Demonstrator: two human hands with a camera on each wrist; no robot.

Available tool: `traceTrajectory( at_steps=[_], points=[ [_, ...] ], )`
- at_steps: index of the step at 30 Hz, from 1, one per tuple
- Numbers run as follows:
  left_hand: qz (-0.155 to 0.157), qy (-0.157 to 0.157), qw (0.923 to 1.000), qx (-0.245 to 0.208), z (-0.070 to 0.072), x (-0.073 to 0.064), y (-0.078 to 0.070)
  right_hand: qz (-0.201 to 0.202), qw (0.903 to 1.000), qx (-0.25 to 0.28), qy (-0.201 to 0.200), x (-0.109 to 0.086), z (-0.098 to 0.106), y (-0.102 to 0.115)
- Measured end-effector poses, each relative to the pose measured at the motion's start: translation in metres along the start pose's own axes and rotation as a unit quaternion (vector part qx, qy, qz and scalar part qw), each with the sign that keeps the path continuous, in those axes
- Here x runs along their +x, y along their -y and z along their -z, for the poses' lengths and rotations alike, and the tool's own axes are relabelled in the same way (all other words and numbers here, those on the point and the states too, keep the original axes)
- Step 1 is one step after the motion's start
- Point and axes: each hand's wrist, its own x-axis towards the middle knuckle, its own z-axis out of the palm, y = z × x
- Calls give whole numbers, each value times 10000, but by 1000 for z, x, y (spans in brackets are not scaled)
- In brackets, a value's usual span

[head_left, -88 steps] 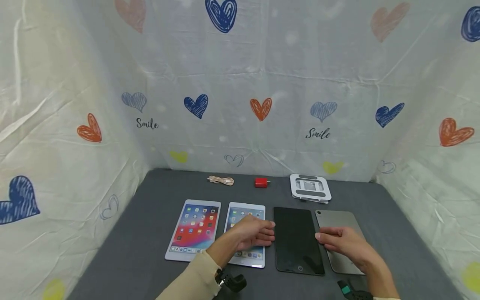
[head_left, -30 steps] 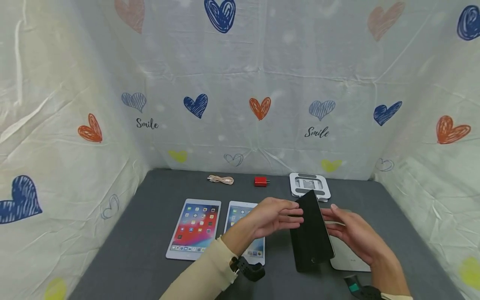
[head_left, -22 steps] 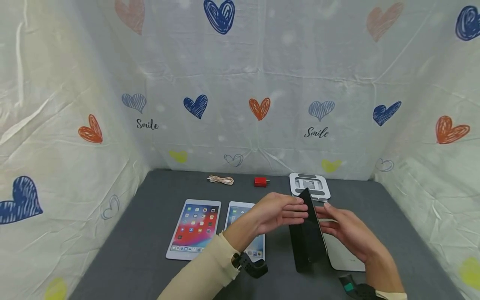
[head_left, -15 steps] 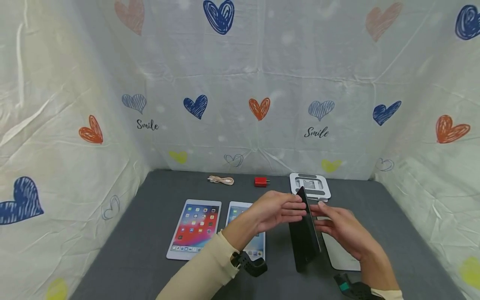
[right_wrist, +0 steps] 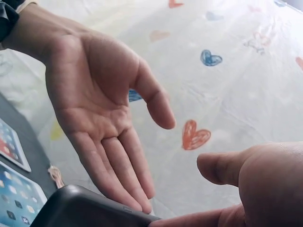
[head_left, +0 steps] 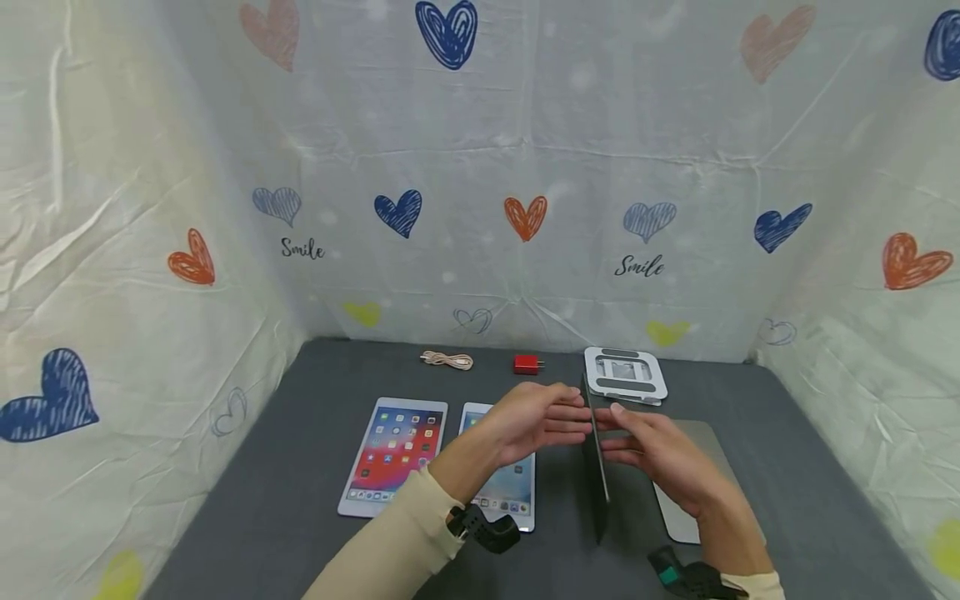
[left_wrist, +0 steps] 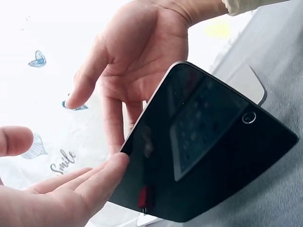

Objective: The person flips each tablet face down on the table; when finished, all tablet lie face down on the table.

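A dark tablet (head_left: 599,479) with a black screen stands on its long edge between my hands, almost edge-on in the head view. My left hand (head_left: 528,425) rests its straight fingertips on the screen side. My right hand (head_left: 660,457) has its extended fingers against the back, thumb raised off it. In the left wrist view the black screen (left_wrist: 222,142) with its round home button tilts over the table and mirrors a lit tablet. A rounded grey corner of the tablet (right_wrist: 75,205) shows low in the right wrist view. Neither hand curls round the tablet.
Two white tablets with lit screens lie to the left, the outer tablet (head_left: 397,450) and the inner tablet (head_left: 517,485), partly under my left arm. A silver tablet (head_left: 681,518) lies face down at right. Behind are a coiled cable (head_left: 447,360), red charger (head_left: 527,364) and folded stand (head_left: 626,375).
The dark tablet lay flat 2.9 seconds ago; it has been raised onto its long edge and turned until nearly upright. Both hands have moved left since one second ago, the right hand more.
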Motion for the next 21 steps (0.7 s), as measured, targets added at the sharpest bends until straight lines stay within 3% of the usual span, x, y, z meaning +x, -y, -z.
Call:
traceTrajectory(
  at_steps=[13,21],
  points=[
    [119,-369,9987,-328,28,-15,7,120,9993,-82,340,10,-6,-9],
    [364,-709,9958,-446,42,-20,13,-230,9993,-157,269,10,1,-28]
  ],
)
